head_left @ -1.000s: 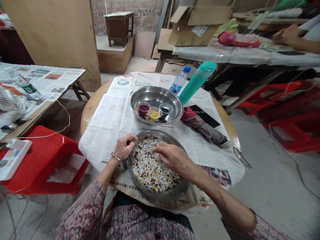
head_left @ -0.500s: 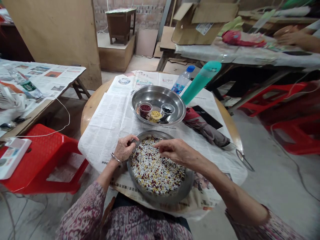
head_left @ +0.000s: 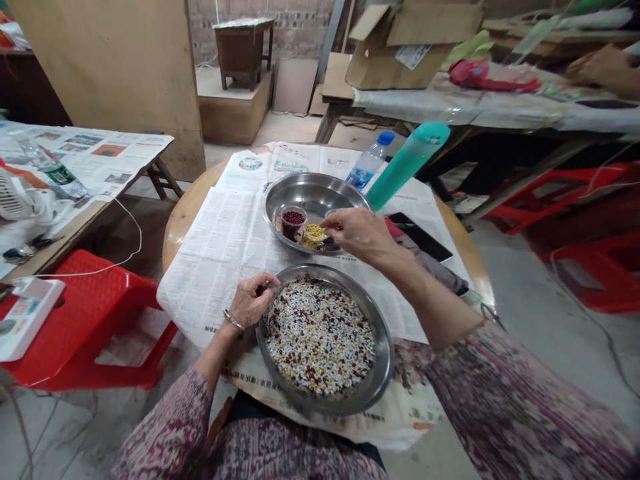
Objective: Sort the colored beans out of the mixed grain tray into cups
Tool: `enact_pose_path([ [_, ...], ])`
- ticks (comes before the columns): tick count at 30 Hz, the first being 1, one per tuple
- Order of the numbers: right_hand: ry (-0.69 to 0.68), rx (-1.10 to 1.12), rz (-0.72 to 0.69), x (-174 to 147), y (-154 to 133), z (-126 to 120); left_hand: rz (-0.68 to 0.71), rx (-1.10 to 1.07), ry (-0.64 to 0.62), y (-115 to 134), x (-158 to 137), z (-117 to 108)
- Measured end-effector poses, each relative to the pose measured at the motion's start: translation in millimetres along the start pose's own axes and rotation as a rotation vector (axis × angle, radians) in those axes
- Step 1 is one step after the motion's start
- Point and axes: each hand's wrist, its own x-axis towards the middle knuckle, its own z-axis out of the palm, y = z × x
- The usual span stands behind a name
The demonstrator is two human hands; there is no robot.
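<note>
Head cam: R hand (head_left: pixel 361 233) at far bowl (head_left: pixel 320 192) w/ cups (head_left: pixel 293 225).

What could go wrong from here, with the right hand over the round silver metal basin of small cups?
The right hand might knock the clear plastic cup of yellow beans or the clear plastic cup of dark-red beans, spilling beans into that basin.

The left hand is at the rim of the nearer silver metal basin; a hard push could tip it, scattering the white, yellow and dark-red mix.

Left hand (head_left: pixel 251 301) on bean basin (head_left: pixel 384 350); right hand (head_left: pixel 367 233) near cups (head_left: pixel 293 225), grasp unclear.
</note>
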Motion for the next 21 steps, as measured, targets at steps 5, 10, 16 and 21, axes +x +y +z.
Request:
enact_pose_path([
  [5,-0.134,-0.097,-0.013,34,6,17,-0.028,-0.020,-0.012,0,0,0],
  [10,-0.186,-0.137,-0.004,38,6,29,-0.026,-0.017,-0.003,-1,0,1],
  [16,-0.145,-0.204,-0.001,33,5,31,-0.020,-0.013,-0.008,-1,0,1],
  [21,-0.159,-0.180,0.039,31,0,29,-0.029,-0.007,-0.018,-1,1,0],
])
